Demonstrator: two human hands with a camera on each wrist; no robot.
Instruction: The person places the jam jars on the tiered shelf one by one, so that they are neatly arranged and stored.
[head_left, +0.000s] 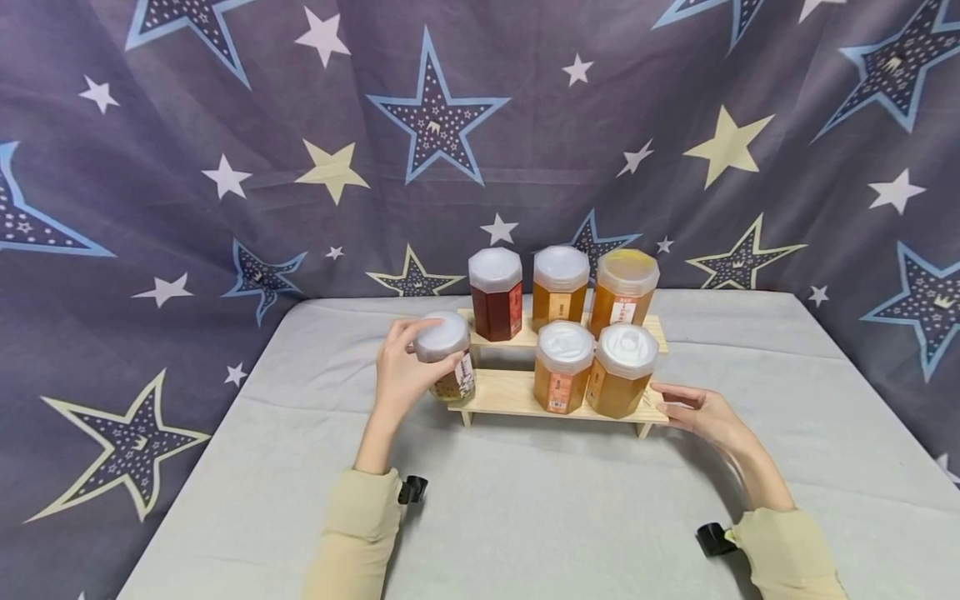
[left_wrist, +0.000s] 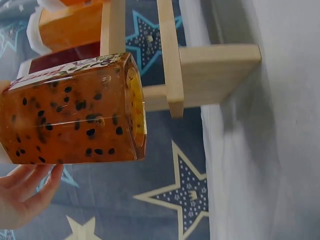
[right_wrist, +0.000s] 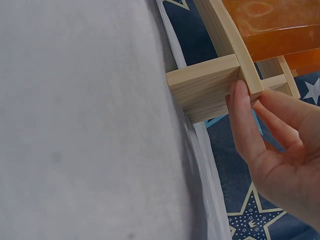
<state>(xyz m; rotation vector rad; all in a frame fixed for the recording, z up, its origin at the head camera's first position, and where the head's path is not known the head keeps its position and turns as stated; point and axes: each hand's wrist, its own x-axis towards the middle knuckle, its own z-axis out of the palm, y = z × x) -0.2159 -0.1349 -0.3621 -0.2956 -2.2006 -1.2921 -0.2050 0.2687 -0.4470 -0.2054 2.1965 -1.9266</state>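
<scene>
A jar of orange jam with black seeds [left_wrist: 75, 115] is in my left hand [head_left: 397, 367], whose thumb and fingers grip it around the white lid [head_left: 442, 333]. The jar is at the left end of a two-tier wooden rack [head_left: 498, 393]; in the left wrist view its base is beside the rack's end, apart from the table. My right hand [head_left: 705, 417] pinches the right end of the rack's lower board between thumb and fingers, as the right wrist view shows near the rack leg [right_wrist: 210, 85].
On the upper tier stand a dark red jar [head_left: 497, 312] and two amber jars [head_left: 558, 304]. Two more amber jars [head_left: 562, 390] are on the lower tier, towards the right. A grey cloth [head_left: 540, 517] covers the table, and a star-patterned curtain [head_left: 525, 200] hangs behind.
</scene>
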